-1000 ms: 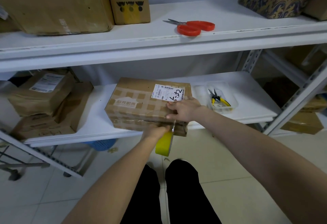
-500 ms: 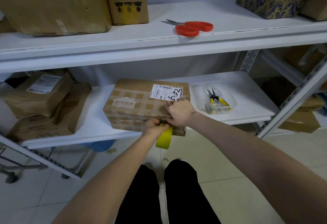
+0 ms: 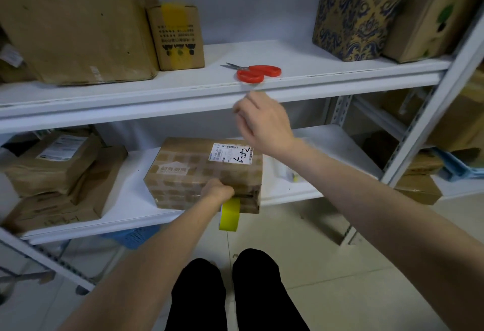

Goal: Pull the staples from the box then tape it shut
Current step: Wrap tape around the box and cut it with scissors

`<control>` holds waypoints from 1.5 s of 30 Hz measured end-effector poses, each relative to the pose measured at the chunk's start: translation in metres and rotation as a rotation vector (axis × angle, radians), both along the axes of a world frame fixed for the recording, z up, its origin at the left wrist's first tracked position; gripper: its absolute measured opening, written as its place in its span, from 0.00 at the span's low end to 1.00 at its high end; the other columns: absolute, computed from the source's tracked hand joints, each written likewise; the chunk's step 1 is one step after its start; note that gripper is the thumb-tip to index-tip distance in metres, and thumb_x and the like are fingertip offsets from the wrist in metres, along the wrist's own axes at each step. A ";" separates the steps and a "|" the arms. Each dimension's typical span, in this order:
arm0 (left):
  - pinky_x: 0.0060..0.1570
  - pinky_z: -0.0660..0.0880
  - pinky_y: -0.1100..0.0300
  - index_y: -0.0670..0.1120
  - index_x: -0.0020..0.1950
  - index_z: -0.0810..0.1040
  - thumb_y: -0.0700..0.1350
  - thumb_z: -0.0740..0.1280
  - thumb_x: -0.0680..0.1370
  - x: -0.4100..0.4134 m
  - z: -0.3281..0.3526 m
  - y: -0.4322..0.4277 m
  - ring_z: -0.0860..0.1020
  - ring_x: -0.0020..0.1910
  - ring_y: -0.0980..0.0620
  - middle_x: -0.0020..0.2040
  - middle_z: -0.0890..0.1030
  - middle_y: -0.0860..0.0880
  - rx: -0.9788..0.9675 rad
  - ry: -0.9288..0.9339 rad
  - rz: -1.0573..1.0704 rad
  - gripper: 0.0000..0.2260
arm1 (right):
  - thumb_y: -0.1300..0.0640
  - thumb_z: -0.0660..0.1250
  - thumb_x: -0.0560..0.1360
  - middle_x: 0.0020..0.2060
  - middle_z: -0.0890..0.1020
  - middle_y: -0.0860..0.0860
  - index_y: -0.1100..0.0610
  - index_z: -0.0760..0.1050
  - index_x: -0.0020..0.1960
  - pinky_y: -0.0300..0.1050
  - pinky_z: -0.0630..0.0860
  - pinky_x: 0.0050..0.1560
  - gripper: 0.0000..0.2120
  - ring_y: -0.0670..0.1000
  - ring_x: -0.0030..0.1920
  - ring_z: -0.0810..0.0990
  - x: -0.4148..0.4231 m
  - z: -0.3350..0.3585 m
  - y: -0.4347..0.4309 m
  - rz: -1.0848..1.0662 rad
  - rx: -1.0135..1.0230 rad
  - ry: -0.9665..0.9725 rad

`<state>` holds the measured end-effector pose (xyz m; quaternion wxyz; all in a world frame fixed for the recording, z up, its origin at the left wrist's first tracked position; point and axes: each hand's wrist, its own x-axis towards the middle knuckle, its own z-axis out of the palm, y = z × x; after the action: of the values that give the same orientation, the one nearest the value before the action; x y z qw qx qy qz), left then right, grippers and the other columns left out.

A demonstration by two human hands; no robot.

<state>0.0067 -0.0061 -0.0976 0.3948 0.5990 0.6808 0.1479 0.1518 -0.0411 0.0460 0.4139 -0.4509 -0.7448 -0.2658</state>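
Brown cardboard box [image 3: 204,173] at the front edge of a white lower shelf [image 3: 125,199], with one hand holding a tape roll against it.

The box is printed with a grid of darker squares and a pale house-shaped logo, and its sides shine with clear tape. A white shipping label [image 3: 231,153] with black handwriting sits on the top, toward the right. The left hand [image 3: 218,190] presses on the box's front face, fingers curled round the top of a yellow tape roll [image 3: 230,214] that hangs below the shelf edge. The right hand [image 3: 264,121], blurred, hovers above the box, fingers loosely bent and holding nothing. Red-handled scissors [image 3: 258,72] lie on the upper shelf [image 3: 131,95], just above that hand.
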 end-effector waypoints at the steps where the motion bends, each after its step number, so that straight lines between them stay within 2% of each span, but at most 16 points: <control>1: 0.51 0.75 0.57 0.42 0.56 0.79 0.42 0.68 0.72 0.000 0.003 -0.001 0.78 0.54 0.44 0.53 0.80 0.43 -0.011 0.010 -0.017 0.13 | 0.59 0.62 0.72 0.41 0.78 0.56 0.60 0.78 0.46 0.48 0.69 0.36 0.07 0.57 0.41 0.76 0.002 0.016 0.000 -0.056 0.043 0.037; 4: 0.56 0.77 0.53 0.43 0.53 0.78 0.43 0.68 0.73 -0.002 0.006 -0.001 0.78 0.54 0.44 0.53 0.80 0.43 -0.023 0.006 -0.035 0.10 | 0.55 0.59 0.74 0.48 0.77 0.56 0.59 0.77 0.51 0.51 0.70 0.45 0.12 0.58 0.49 0.76 0.008 0.052 0.005 -0.285 -0.041 0.137; 7: 0.56 0.78 0.51 0.44 0.52 0.79 0.44 0.68 0.71 -0.007 0.005 0.004 0.80 0.51 0.45 0.51 0.81 0.44 -0.036 -0.016 -0.031 0.11 | 0.48 0.57 0.78 0.60 0.74 0.55 0.58 0.73 0.62 0.51 0.67 0.58 0.19 0.58 0.62 0.70 0.011 0.077 0.017 -0.479 -0.493 0.301; 9: 0.56 0.78 0.52 0.44 0.52 0.79 0.45 0.69 0.70 -0.011 0.001 0.009 0.80 0.51 0.46 0.50 0.81 0.45 -0.051 -0.021 -0.032 0.12 | 0.42 0.60 0.76 0.62 0.74 0.55 0.57 0.73 0.61 0.51 0.66 0.57 0.22 0.58 0.64 0.68 0.011 0.090 0.024 -0.522 -0.725 0.331; 12: 0.57 0.78 0.49 0.43 0.54 0.79 0.43 0.69 0.68 -0.018 -0.010 0.018 0.80 0.52 0.44 0.52 0.81 0.43 -0.082 -0.064 -0.019 0.15 | 0.40 0.67 0.72 0.56 0.76 0.55 0.55 0.70 0.49 0.46 0.66 0.50 0.19 0.58 0.62 0.70 0.009 0.108 0.032 -0.523 -0.874 0.357; 14: 0.57 0.77 0.48 0.43 0.55 0.78 0.43 0.69 0.67 -0.021 -0.013 0.018 0.80 0.53 0.44 0.53 0.81 0.42 -0.088 -0.074 -0.023 0.17 | 0.41 0.69 0.71 0.50 0.75 0.53 0.54 0.69 0.46 0.45 0.67 0.48 0.18 0.58 0.58 0.74 0.009 0.117 0.031 -0.532 -0.909 0.357; 19: 0.57 0.77 0.51 0.48 0.48 0.77 0.42 0.68 0.72 -0.022 -0.002 0.000 0.79 0.53 0.46 0.51 0.80 0.45 -0.075 -0.030 -0.032 0.06 | 0.44 0.67 0.73 0.35 0.72 0.48 0.55 0.69 0.44 0.44 0.67 0.41 0.15 0.54 0.44 0.75 0.001 0.113 0.004 -0.562 -0.778 0.158; 21: 0.57 0.77 0.51 0.48 0.47 0.78 0.45 0.68 0.69 -0.024 -0.022 0.012 0.79 0.52 0.45 0.50 0.81 0.45 -0.099 -0.027 -0.031 0.08 | 0.44 0.68 0.72 0.37 0.74 0.49 0.56 0.70 0.46 0.44 0.68 0.40 0.16 0.55 0.43 0.75 -0.001 0.103 -0.009 -0.458 -0.717 0.163; 23: 0.55 0.78 0.49 0.48 0.46 0.80 0.50 0.66 0.65 -0.023 -0.042 0.024 0.81 0.50 0.44 0.49 0.83 0.44 -0.077 -0.058 0.000 0.12 | 0.46 0.71 0.68 0.41 0.80 0.52 0.57 0.74 0.48 0.47 0.74 0.42 0.17 0.55 0.45 0.78 0.001 0.089 -0.018 -0.271 -0.723 0.265; 26: 0.58 0.77 0.49 0.48 0.44 0.78 0.50 0.65 0.70 -0.018 -0.030 0.006 0.80 0.51 0.44 0.50 0.82 0.46 -0.036 -0.129 0.057 0.08 | 0.45 0.74 0.62 0.38 0.84 0.55 0.56 0.78 0.41 0.51 0.78 0.47 0.16 0.49 0.40 0.82 0.008 0.052 -0.032 0.130 -0.923 0.492; 28: 0.59 0.75 0.49 0.48 0.41 0.76 0.47 0.67 0.74 -0.012 -0.019 -0.012 0.79 0.54 0.42 0.51 0.81 0.43 -0.018 -0.204 0.101 0.04 | 0.46 0.77 0.64 0.34 0.82 0.54 0.60 0.78 0.41 0.43 0.76 0.40 0.19 0.45 0.35 0.79 0.018 0.020 -0.036 0.256 -1.104 0.534; 31: 0.59 0.75 0.52 0.47 0.36 0.75 0.43 0.68 0.75 -0.005 -0.023 -0.022 0.78 0.55 0.43 0.51 0.81 0.41 -0.020 -0.314 0.164 0.08 | 0.37 0.72 0.66 0.33 0.76 0.45 0.54 0.77 0.40 0.38 0.67 0.40 0.20 0.44 0.35 0.73 0.040 -0.025 -0.042 0.227 -1.395 0.350; 34: 0.52 0.70 0.59 0.44 0.43 0.78 0.37 0.66 0.76 0.000 -0.033 -0.023 0.75 0.51 0.47 0.48 0.79 0.43 0.003 -0.389 0.177 0.04 | 0.35 0.63 0.73 0.35 0.70 0.49 0.55 0.70 0.41 0.42 0.64 0.42 0.22 0.48 0.35 0.67 0.057 -0.063 -0.043 0.123 -1.737 0.178; 38: 0.51 0.71 0.56 0.44 0.42 0.77 0.38 0.66 0.77 -0.004 -0.044 -0.021 0.74 0.47 0.47 0.46 0.77 0.44 -0.062 -0.490 0.247 0.05 | 0.32 0.56 0.75 0.33 0.69 0.50 0.53 0.65 0.37 0.40 0.63 0.35 0.24 0.47 0.31 0.66 0.064 -0.095 -0.037 -0.048 -2.028 0.168; 41: 0.49 0.70 0.59 0.43 0.42 0.78 0.38 0.67 0.76 -0.008 -0.048 -0.022 0.74 0.46 0.48 0.43 0.78 0.44 -0.087 -0.514 0.242 0.04 | 0.33 0.56 0.75 0.34 0.70 0.51 0.52 0.65 0.35 0.40 0.66 0.38 0.24 0.48 0.33 0.69 0.059 -0.108 -0.029 -0.081 -2.098 0.186; 45: 0.49 0.70 0.60 0.46 0.34 0.76 0.36 0.68 0.75 -0.011 -0.049 -0.020 0.74 0.45 0.48 0.36 0.77 0.48 -0.094 -0.516 0.247 0.10 | 0.25 0.56 0.66 0.35 0.73 0.52 0.54 0.66 0.40 0.41 0.60 0.34 0.30 0.48 0.33 0.68 0.047 -0.117 -0.019 -0.033 -2.088 0.166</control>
<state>-0.0043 -0.0260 -0.1469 0.5612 0.4351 0.6318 0.3106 0.1983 -0.0605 -0.0712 -0.1349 -0.6110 -0.5674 0.5353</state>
